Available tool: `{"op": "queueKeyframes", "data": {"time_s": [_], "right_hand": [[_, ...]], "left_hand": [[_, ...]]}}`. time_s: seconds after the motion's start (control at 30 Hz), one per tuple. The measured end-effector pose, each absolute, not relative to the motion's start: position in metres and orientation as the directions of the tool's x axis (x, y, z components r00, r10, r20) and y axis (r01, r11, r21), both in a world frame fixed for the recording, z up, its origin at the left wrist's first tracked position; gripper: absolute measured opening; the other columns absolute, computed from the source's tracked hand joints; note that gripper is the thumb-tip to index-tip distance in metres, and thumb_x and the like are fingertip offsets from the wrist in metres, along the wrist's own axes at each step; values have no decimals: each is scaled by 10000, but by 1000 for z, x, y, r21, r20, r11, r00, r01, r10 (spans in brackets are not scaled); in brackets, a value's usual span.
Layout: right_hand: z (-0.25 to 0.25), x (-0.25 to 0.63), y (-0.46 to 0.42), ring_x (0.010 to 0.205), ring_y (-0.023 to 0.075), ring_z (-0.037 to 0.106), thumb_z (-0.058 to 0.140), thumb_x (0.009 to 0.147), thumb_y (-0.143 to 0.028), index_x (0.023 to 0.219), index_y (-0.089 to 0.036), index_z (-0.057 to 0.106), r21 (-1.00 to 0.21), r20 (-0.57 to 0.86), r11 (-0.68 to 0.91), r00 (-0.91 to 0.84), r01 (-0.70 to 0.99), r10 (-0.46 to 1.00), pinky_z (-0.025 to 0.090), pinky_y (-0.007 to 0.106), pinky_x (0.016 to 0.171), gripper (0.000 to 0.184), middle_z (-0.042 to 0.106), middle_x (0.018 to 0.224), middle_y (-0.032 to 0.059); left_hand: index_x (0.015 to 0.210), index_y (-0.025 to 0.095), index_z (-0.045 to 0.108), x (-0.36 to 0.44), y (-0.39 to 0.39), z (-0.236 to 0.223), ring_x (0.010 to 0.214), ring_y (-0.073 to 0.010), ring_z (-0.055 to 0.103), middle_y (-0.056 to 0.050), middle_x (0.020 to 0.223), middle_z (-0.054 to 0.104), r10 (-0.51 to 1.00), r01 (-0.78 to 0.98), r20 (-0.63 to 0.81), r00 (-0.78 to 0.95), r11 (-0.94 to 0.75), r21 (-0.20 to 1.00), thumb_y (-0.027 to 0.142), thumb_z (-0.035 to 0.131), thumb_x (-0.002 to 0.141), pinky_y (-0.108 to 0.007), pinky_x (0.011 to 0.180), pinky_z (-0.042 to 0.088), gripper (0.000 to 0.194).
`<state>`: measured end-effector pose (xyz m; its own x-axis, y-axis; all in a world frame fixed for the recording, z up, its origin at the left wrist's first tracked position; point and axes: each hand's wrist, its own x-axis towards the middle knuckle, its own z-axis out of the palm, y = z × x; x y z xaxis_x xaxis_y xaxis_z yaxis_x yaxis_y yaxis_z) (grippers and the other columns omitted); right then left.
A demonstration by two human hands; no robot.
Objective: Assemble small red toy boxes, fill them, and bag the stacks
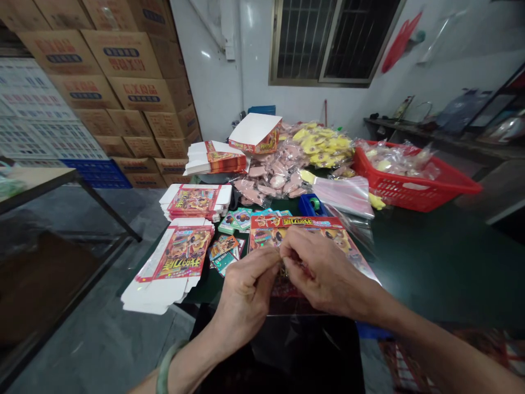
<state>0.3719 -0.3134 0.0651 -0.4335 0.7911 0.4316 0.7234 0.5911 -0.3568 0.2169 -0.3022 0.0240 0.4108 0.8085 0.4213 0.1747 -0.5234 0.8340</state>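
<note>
fingers [289,253] pinched tight, on printed card [295,223]

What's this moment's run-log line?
Left hand: at right fingertips | right hand: pinching small unclear item | under: printed carton blank | nearby: blue tape dispenser

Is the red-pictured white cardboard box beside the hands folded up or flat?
Flat: the red-pictured white cardboard box lies spread on the dark green table, its side flaps sticking out.

Barred window [328,41] in white wall [213,71]; stacked cartons [123,60]; grey floor [102,350]
</note>
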Motion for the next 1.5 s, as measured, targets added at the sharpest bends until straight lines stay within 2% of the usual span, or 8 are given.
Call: {"op": "queueKeyframes", "data": {"time_s": [0.1, 0.3, 0.53, 0.8, 1.0, 1.17, 1.3, 1.5], "right_hand": [[56, 369, -315, 618, 113, 386, 364, 826, -103, 696, -179, 397, -360, 485, 605, -412, 710, 772, 304, 252, 552, 154, 466, 694, 5], [51, 376, -316, 761, 125, 518, 448, 846, -101, 915, -174, 524, -566, 519, 567, -276, 598, 809, 419, 259, 665, 126, 563, 832, 24], [62, 380, -314, 684, 112, 518, 504, 831, -91, 765, -156, 579, -513, 470, 603, -388, 611, 793, 389, 248, 634, 119, 563, 710, -1], [55, 371, -318, 659, 135, 434, 353, 872, -136, 729, -172, 417, -449, 408, 512, -341, 732, 847, 329, 269, 574, 161, 492, 749, 32], [52, 367, -321, 646, 120, 421, 348, 855, -104, 736, -184, 373, -512, 451, 545, -333, 664, 829, 341, 256, 581, 146, 467, 732, 15], [45, 370, -320, 665, 98, 447, 389, 872, -91, 793, -172, 442, -589, 537, 570, -250, 573, 806, 375, 225, 599, 125, 480, 741, -3], [36, 372, -319, 745, 116, 500, 471, 865, -107, 863, -155, 531, -492, 647, 604, -201, 627, 736, 413, 240, 654, 77, 528, 796, 22], [33, 372, -319, 721, 146, 534, 462, 883, -126, 863, -126, 609, -175, 678, 609, -354, 773, 644, 423, 270, 619, 148, 582, 798, 59]], "left_hand": [[952, 189, 667, 217, -303, 25, 797, -140, 615, -30, 885, 672, 835, 179, 392, 386, -484, 856, 168, 471, 873, -227, 717, 480, 213], [944, 182, 671, 217, -304, 25, 870, -152, 619, -40, 918, 675, 828, 187, 428, 361, -514, 837, 153, 482, 865, -241, 784, 469, 207], [906, 161, 650, 216, -304, 24, 824, -137, 591, -36, 838, 634, 767, 206, 453, 454, -585, 784, 135, 445, 881, -243, 747, 466, 208], [871, 143, 658, 218, -302, 23, 832, -127, 595, -54, 891, 655, 746, 136, 492, 449, -601, 788, 101, 465, 866, -227, 758, 471, 197], [889, 151, 649, 218, -300, 24, 785, -117, 600, -33, 850, 656, 808, 158, 435, 398, -527, 835, 140, 481, 868, -212, 748, 474, 170], [862, 166, 667, 218, -300, 24, 822, -128, 628, -27, 875, 688, 862, 124, 387, 328, -446, 887, 160, 507, 854, -211, 777, 484, 161], [877, 179, 684, 219, -300, 23, 861, -130, 644, -27, 927, 707, 882, 74, 344, 323, -385, 920, 174, 519, 851, -198, 791, 487, 167], [966, 192, 663, 219, -300, 24, 847, -117, 610, -21, 953, 680, 841, 115, 381, 385, -453, 884, 161, 477, 869, -204, 808, 460, 212]]}}
